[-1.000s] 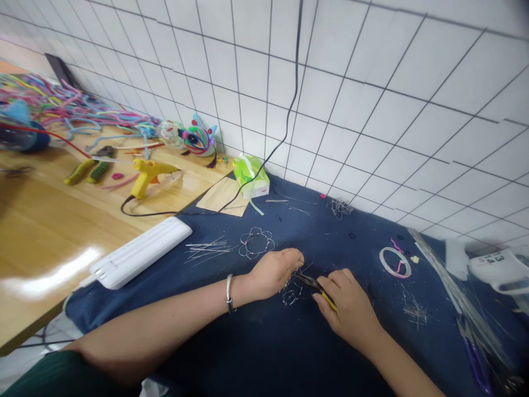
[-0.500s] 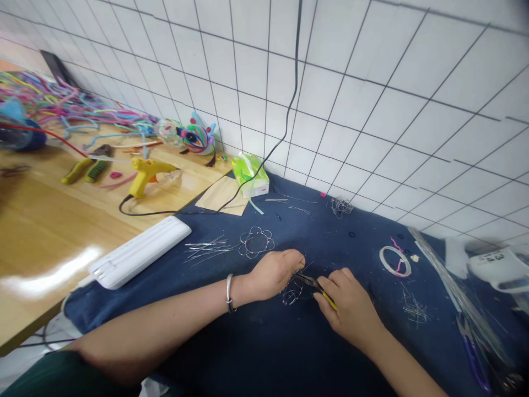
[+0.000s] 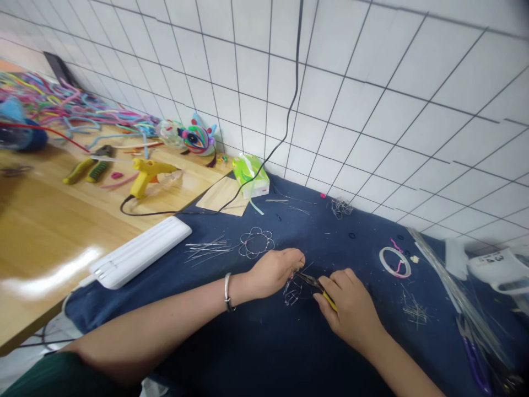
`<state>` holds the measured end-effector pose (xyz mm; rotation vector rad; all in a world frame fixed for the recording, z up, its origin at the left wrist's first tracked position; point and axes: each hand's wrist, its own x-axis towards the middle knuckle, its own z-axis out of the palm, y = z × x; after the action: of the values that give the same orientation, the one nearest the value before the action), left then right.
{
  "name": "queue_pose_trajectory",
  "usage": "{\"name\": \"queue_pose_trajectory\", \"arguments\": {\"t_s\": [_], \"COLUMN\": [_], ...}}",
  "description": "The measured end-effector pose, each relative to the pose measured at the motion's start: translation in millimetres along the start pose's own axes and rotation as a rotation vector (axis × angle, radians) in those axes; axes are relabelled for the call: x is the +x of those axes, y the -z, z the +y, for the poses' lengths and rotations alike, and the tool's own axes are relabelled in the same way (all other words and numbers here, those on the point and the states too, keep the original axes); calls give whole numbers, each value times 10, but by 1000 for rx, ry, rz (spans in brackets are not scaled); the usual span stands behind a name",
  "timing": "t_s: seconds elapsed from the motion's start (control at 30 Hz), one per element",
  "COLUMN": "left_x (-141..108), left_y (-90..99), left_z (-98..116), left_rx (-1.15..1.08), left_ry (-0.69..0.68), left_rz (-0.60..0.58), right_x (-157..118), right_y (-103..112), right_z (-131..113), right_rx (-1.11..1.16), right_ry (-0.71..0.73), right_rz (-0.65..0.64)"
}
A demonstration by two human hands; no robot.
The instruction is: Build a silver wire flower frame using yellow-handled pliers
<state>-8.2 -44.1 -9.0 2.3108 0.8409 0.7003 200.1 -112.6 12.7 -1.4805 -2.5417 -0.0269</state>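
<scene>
My left hand (image 3: 276, 272) is closed, pinching a bent wire piece (image 3: 292, 295) that hangs below its fingertips in thin silvery loops. In my right hand (image 3: 349, 303) is a pair of pliers (image 3: 312, 281) with yellow handles. The dark jaws reach to the wire right at my left fingertips; whether they clamp it is too small to tell. Beyond my left hand a flower-shaped wire ring (image 3: 257, 243) lies flat on the dark blue cloth (image 3: 314, 231). Beside it are several straight wire pieces (image 3: 209, 249).
Left of the cloth are a white power strip (image 3: 142, 252), a yellow glue gun (image 3: 149, 173) and wire strippers (image 3: 88, 164). A tissue pack (image 3: 250, 175) stands near the wall. Rightward lie a white ring spool (image 3: 395, 262), wire scraps (image 3: 414, 309) and purple-handled scissors (image 3: 473, 353).
Both hands stay in nearly the same place. The hanging wire loops have shifted and turned slightly below my left fingertips.
</scene>
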Motion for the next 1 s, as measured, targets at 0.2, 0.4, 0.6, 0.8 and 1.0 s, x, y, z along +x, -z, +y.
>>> {"name": "queue_pose_trajectory", "arguments": {"t_s": [0.2, 0.4, 0.6, 0.8, 1.0], "left_x": [4, 1, 3, 5, 7], "left_y": [11, -6, 13, 28, 36], "left_z": [7, -2, -13, -13, -20], "left_rx": [-8, 3, 68, 109, 14], "left_ry": [6, 15, -75, -137, -84], "left_rz": [-19, -7, -41, -75, -12], "right_x": [-14, -21, -23, -34, -32], "right_y": [-37, -46, -53, -47, -15], "right_z": [8, 7, 5, -22, 4], "right_rx": [-4, -28, -85, -117, -73], "right_ry": [-3, -1, 0, 0, -19], "right_rz": [15, 17, -14, -4, 3]}}
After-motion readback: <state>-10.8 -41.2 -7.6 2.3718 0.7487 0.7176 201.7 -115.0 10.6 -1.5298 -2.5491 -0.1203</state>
